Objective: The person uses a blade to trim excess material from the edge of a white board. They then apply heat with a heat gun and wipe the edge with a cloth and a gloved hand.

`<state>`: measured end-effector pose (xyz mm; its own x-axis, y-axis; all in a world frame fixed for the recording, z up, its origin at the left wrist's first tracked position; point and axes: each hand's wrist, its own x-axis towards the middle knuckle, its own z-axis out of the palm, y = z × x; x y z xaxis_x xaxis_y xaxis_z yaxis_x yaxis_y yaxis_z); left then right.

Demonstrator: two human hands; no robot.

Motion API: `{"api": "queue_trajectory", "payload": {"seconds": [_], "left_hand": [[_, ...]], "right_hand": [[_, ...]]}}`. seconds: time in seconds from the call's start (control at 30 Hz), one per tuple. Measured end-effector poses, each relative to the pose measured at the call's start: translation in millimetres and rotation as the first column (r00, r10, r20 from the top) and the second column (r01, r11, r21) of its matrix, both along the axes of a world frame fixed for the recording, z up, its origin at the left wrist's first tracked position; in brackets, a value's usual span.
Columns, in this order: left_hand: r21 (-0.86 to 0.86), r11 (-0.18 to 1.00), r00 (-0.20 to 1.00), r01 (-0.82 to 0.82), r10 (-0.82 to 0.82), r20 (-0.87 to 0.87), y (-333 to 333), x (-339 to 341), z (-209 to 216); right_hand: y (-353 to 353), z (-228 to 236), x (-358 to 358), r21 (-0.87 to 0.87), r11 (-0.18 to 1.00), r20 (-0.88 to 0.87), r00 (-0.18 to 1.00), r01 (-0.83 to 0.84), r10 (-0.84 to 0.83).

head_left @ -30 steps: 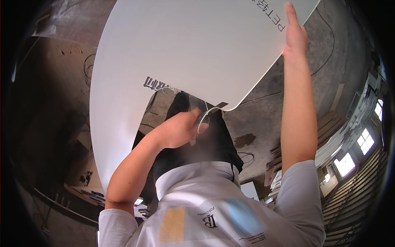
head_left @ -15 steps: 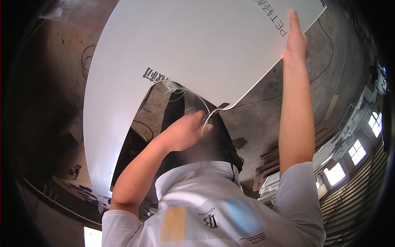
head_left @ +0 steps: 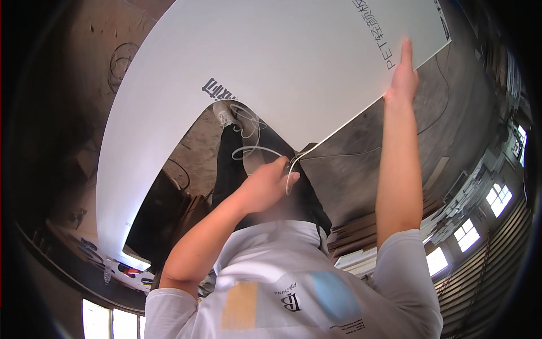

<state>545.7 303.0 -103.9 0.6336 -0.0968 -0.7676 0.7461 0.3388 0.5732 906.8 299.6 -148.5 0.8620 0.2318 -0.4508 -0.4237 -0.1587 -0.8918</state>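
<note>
Board: the large white board [head_left: 293, 68] is overhead, against the ceiling.
Left hand [head_left: 265, 183]: pinches a thin white wire [head_left: 248, 150]; feed it slack-free.
Right hand [head_left: 403, 76]: fingers flat, bracing the board's edge; press steadily.

FLOOR – bare concrete floor [head_left: 361, 169], grey-brown, stained and scuffed; no counter is in view.

Directly on the floor:
- Coil of thin dark wire [head_left: 121, 59], toward the upper left, beside the curved edge of the white panel [head_left: 282, 62].
- Thin dark cable [head_left: 437, 107], running in a loose arc past the panel's right edge.
- Light shoe [head_left: 224, 113], planted in the panel's cut-out.
- Stacked timber strips [head_left: 361, 231], toward the wall with the windows.
- Mixed litter [head_left: 113, 268], lower left – too small to identify.

The panel covers much of the floor; whether it rests on it cannot be determined.
</note>
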Motion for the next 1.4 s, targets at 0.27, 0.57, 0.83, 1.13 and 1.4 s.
{"api": "queue_trajectory", "payload": {"seconds": [0.27, 0.57, 0.83, 1.13, 1.4], "left_hand": [[0.064, 0.957, 0.959, -0.284, 0.285, -0.009, -47.4, 13.5, 4.7], [0.141, 0.894, 0.904, -0.426, 0.428, 0.016, -70.9, 18.5, 9.4], [0.134, 0.789, 0.800, -0.600, 0.596, 0.075, -92.8, 17.9, -9.0], [0.049, 0.830, 0.832, -0.555, 0.554, 0.039, -75.5, 23.0, 6.7], [0.027, 0.844, 0.842, -0.535, 0.536, -0.060, -76.5, 28.4, 4.6]], "right_hand": [[5.0, 8.3, -4.8, -0.001, 0.998, -0.001, 0.998, -0.061, 0.061], [-33.9, 41.5, 79.6, -0.516, 0.803, 0.072, 0.919, -0.298, 0.388], [92.5, 83.8, 132.0, -0.975, 0.076, 0.140, -0.311, -0.208, 0.940], [116.5, 71.3, 142.3, -0.971, -0.095, 0.025, -0.488, -0.220, 0.872], [116.1, 73.3, 136.7, -0.979, -0.135, -0.045, -0.484, -0.152, 0.874]]}}
